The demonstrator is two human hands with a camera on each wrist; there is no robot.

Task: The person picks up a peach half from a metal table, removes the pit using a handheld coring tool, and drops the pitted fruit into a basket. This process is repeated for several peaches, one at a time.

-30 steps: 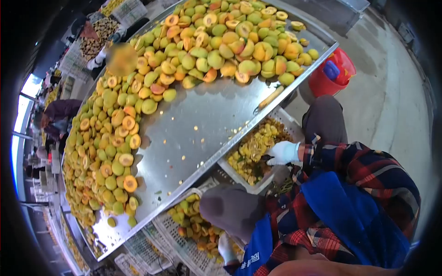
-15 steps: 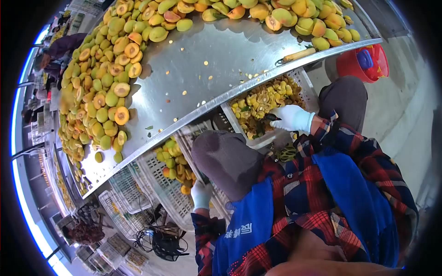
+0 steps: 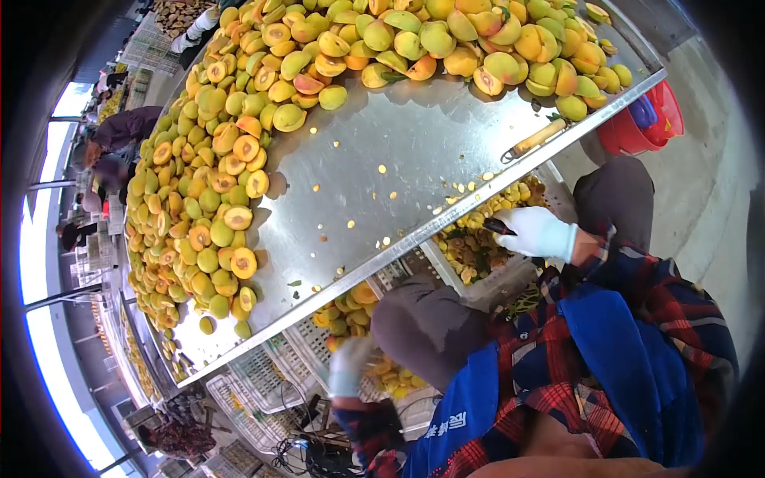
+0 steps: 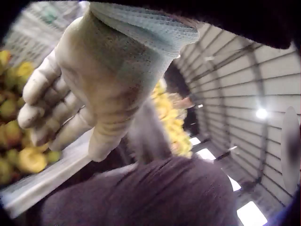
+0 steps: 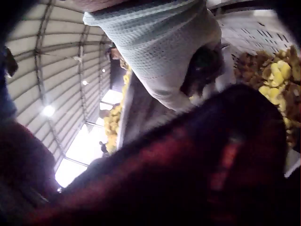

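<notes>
My gloved left hand (image 3: 351,366) is motion-blurred beside a crate of cut yellow-green stone fruit (image 3: 390,374), below the table. Its fingers (image 4: 61,113) are loosely extended and hold nothing in the left wrist view. My gloved right hand (image 3: 538,233) grips a dark-handled tool (image 3: 499,226); the tool's working end does not show. This hand is above a white crate (image 3: 490,295) of yellow fruit pieces and brown bits (image 5: 277,80). In the right wrist view the sleeve covers part of the grip.
A metal table (image 3: 343,183) carries a large heap of whole and halved fruit (image 3: 231,167). A wooden-handled tool (image 3: 538,139) lies near its edge. To the right stands a red bucket (image 3: 625,131). My knee (image 3: 430,331) is between the crates. Cables (image 3: 319,454) lie on the floor.
The head view has shifted. My left hand has come up from down in the fruit crate to the crate's left side. The right hand keeps its tool over its crate.
</notes>
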